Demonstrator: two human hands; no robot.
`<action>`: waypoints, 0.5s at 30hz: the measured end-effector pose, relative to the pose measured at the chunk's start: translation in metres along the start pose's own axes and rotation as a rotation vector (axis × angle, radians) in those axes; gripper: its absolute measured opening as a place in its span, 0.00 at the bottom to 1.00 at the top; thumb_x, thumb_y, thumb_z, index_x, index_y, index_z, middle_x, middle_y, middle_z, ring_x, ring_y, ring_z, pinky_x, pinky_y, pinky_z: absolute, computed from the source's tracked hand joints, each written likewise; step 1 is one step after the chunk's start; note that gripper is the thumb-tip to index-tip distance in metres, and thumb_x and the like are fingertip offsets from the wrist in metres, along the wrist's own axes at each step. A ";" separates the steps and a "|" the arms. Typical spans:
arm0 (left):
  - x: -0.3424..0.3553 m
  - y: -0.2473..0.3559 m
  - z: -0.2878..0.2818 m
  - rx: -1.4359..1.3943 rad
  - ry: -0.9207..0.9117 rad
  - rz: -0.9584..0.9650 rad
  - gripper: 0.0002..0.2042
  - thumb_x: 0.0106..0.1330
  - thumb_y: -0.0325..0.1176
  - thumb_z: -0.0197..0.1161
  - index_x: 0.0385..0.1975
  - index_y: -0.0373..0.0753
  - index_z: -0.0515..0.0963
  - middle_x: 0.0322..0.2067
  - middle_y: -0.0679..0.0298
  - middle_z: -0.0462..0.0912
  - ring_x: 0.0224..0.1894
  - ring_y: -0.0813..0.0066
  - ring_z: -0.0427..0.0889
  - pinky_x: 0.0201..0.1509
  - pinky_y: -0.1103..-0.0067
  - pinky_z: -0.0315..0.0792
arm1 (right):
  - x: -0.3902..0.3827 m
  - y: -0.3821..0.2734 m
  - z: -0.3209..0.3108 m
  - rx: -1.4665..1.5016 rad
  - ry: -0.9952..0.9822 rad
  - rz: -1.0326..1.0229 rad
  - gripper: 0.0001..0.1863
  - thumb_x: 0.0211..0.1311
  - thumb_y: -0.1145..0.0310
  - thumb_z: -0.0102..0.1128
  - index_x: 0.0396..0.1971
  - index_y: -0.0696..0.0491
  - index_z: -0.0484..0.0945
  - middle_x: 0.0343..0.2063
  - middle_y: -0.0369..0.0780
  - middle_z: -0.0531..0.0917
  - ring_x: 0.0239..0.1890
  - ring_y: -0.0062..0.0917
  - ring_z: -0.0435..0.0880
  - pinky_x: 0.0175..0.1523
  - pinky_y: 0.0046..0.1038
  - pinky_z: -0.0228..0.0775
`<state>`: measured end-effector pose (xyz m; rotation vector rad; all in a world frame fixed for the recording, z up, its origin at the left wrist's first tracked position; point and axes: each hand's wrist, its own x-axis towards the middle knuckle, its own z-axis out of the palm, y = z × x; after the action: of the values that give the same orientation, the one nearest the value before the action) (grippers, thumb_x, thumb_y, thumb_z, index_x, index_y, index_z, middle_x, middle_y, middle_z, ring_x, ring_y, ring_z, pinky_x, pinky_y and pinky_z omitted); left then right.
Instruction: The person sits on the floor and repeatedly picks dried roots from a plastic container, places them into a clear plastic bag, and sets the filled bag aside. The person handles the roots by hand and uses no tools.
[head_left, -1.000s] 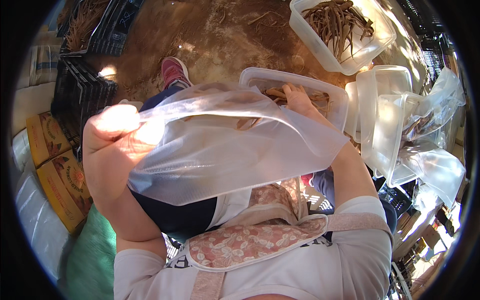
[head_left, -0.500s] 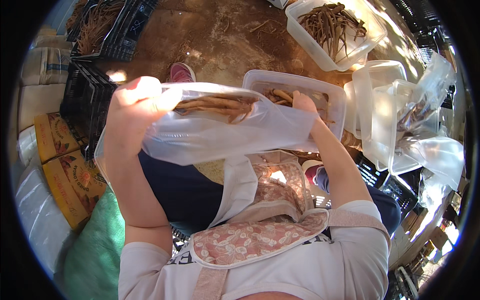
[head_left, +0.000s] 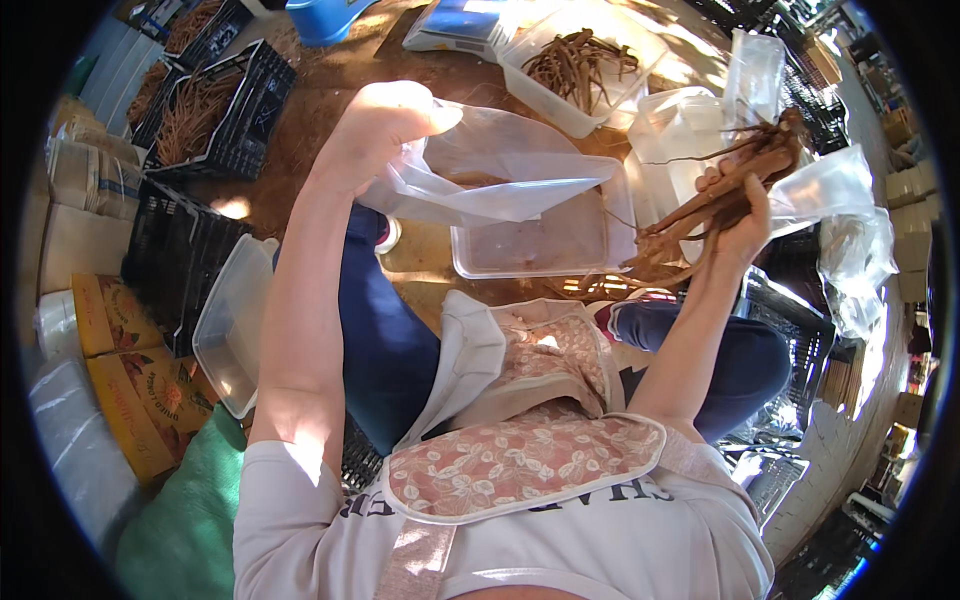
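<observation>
My left hand, raised left of centre, pinches the rim of a clear plastic bag. The bag's mouth gapes, and its lower edge hangs across a shallow translucent tub. Out to the right, my right hand is wrapped round a bundle of long brown roots. Thick ends point up and away; thinner tails trail down-left past the tub's right corner. Part of the tub's floor is hidden behind the bag.
Another translucent tub with dark roots stands at the far side, beside a blue-topped scale. Black crates of roots are at far left. Yellow cartons and a green sack lie at left. Stacked tubs stand right.
My right hand has come out of the tub and swung right, lifting a bundle of roots. My left hand has moved away from me and right with the bag. The whole view has shifted.
</observation>
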<state>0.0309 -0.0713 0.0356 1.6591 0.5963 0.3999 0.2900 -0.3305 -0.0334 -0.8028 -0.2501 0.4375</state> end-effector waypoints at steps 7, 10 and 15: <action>0.012 0.008 0.068 0.333 -0.124 0.103 0.13 0.53 0.38 0.63 0.15 0.36 0.73 0.13 0.74 0.65 0.19 0.87 0.61 0.21 0.83 0.56 | -0.034 -0.099 0.063 -0.222 -0.201 -0.465 0.26 0.52 0.58 0.62 0.45 0.59 0.65 0.27 0.42 0.75 0.25 0.31 0.76 0.32 0.34 0.72; 0.017 -0.050 0.108 0.364 0.045 0.036 0.18 0.56 0.43 0.61 0.15 0.34 0.71 0.11 0.67 0.66 0.17 0.81 0.63 0.21 0.77 0.59 | -0.042 -0.107 0.063 -0.222 -0.146 -0.567 0.24 0.49 0.63 0.62 0.41 0.62 0.65 0.25 0.44 0.76 0.25 0.32 0.79 0.33 0.35 0.74; 0.013 -0.145 0.155 0.600 0.078 -0.043 0.18 0.59 0.45 0.54 0.22 0.33 0.72 0.22 0.49 0.76 0.27 0.49 0.74 0.32 0.66 0.67 | -0.041 -0.089 0.045 -0.478 0.028 -0.557 0.25 0.50 0.63 0.60 0.44 0.60 0.64 0.27 0.43 0.73 0.25 0.32 0.74 0.31 0.36 0.70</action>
<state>0.1069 -0.1731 -0.1343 2.2025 0.8661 0.2664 0.2619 -0.3752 0.0607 -1.1561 -0.5466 -0.1698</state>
